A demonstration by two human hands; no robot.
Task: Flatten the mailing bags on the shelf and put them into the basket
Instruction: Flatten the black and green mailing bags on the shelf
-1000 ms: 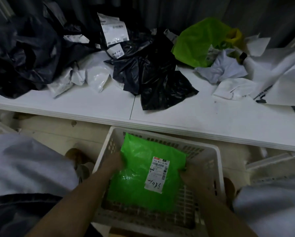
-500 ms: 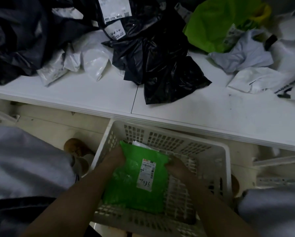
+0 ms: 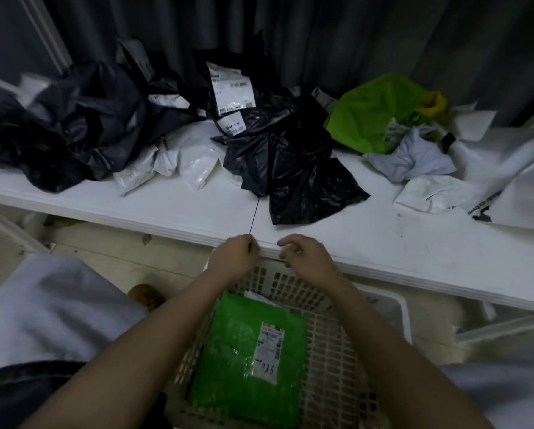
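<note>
A flat green mailing bag with a white label lies in the white slatted basket below the shelf. My left hand and my right hand are raised to the shelf's front edge, side by side, fingers loosely curled and holding nothing. On the white shelf lie crumpled bags: a black bag just beyond my hands, a big dark heap at left, small white bags, a lime-green bag and white bags at right.
A dark curtain hangs behind the shelf. My knees in pale cloth flank the basket. A brown shoe shows on the pale floor left of the basket. A white rail runs under the shelf at right.
Both hands let go of the green bag, which now lies in the basket, and rose to the shelf edge. The camera tilted up toward the shelf.
</note>
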